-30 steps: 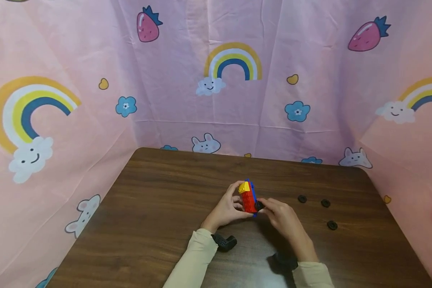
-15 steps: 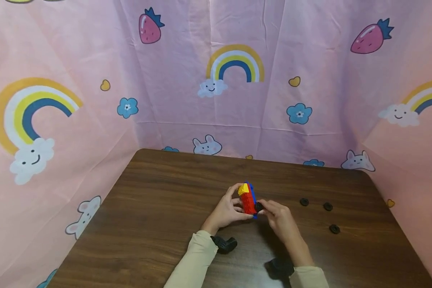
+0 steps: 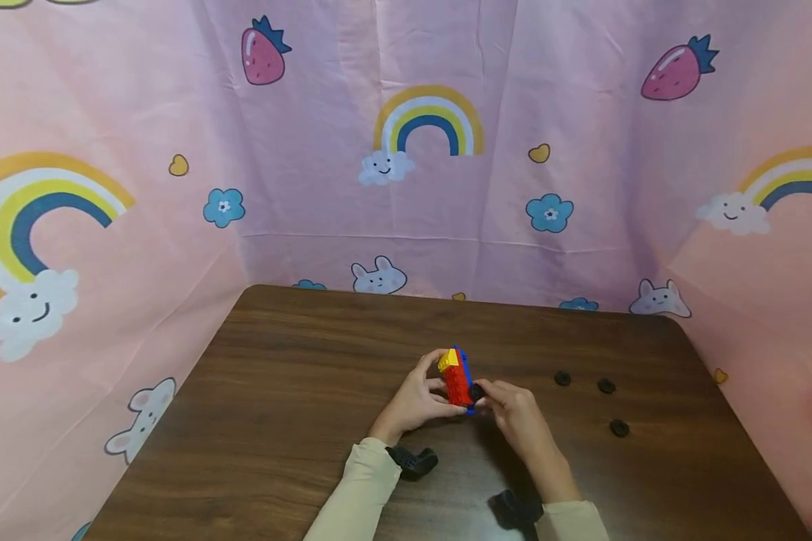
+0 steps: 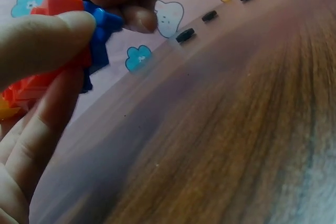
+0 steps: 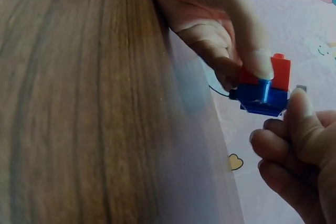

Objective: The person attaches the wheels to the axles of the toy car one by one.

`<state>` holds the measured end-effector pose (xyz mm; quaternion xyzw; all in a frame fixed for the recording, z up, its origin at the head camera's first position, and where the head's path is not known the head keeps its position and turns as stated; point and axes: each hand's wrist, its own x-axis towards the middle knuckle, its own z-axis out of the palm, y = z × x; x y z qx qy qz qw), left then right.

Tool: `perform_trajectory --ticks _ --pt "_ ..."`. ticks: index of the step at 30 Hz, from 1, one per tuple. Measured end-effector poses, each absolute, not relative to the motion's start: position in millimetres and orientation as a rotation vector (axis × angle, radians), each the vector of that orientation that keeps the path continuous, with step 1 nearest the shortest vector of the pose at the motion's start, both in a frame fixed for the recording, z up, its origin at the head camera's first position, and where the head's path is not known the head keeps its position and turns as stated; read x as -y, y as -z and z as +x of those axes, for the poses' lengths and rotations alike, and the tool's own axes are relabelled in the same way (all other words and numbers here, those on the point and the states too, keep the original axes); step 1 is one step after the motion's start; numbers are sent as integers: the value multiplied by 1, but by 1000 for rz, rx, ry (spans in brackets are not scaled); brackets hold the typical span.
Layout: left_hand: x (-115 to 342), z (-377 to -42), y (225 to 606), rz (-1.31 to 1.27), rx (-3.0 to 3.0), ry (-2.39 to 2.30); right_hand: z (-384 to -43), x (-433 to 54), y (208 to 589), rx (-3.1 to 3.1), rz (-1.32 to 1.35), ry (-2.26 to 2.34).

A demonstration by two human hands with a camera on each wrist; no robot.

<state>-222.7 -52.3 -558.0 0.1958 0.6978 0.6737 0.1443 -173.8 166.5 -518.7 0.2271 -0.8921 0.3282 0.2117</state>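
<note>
My left hand (image 3: pixel 414 400) grips a toy vehicle of building bricks (image 3: pixel 457 382), with red bricks, a yellow piece at its far end and a blue base. The blue side faces right, and the vehicle is held up off the table. Thumb and fingers clasp its red body in the left wrist view. My right hand (image 3: pixel 519 418) pinches a small black wheel (image 3: pixel 477 392) against the blue base near its near end. In the right wrist view the blue base (image 5: pixel 262 97) shows end-on, and the wheel is mostly hidden behind my right thumb (image 5: pixel 302 114).
Several dark wheels lie apart on the brown wooden table (image 3: pixel 298 376): one (image 3: pixel 563 378), another (image 3: pixel 606 385) and a nearer one (image 3: pixel 619 427), all right of my hands. A pink patterned cloth (image 3: pixel 446 210) hangs behind the table. Black wrist devices (image 3: pixel 416 461) sit below both hands.
The whole head view has shifted slightly left and down. Both hands keep their hold, and the wheel stays against the blue base.
</note>
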Motion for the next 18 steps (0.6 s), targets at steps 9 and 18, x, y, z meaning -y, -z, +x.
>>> perform_trajectory --ticks 9,18 --pt "54 -222 555 590 -2015 -1936 -174 -165 518 2505 647 -945" --pt "54 -223 554 578 -1986 -1965 -176 -168 518 2480 656 -1043"
